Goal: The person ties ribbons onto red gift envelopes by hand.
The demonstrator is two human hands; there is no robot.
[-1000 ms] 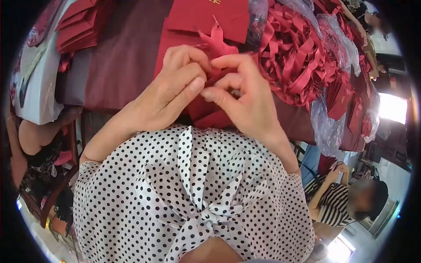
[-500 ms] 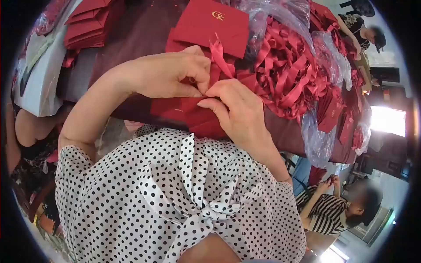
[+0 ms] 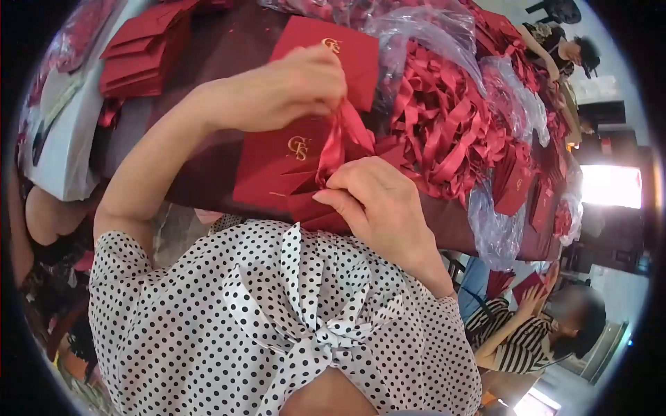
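A red paper gift bag (image 3: pixel 274 161) with a gold logo lies on the table just in front of my body. From its top edge a shiny red ribbon (image 3: pixel 338 142) stretches upward. My left hand (image 3: pixel 295 89), slightly blurred, is closed around the ribbon's upper part, above the bag. At the ribbon's lower end, my right hand (image 3: pixel 380 195) pinches the bag's edge between thumb and fingers. Beyond my left hand lies another red bag (image 3: pixel 362 62) with the same logo, partly covered by that hand.
A heap of loose red ribbons (image 3: pixel 440 121) in clear plastic (image 3: pixel 423 28) lies to the right. Folded red bags (image 3: pixel 142 55) are stacked at the far left, near a white box (image 3: pixel 66 156). A person in a striped top (image 3: pixel 510 333) sits at the right.
My left hand has moved up and away from my right hand, drawing the ribbon out. The bag's logo has come into view. My right hand has shifted slightly downward.
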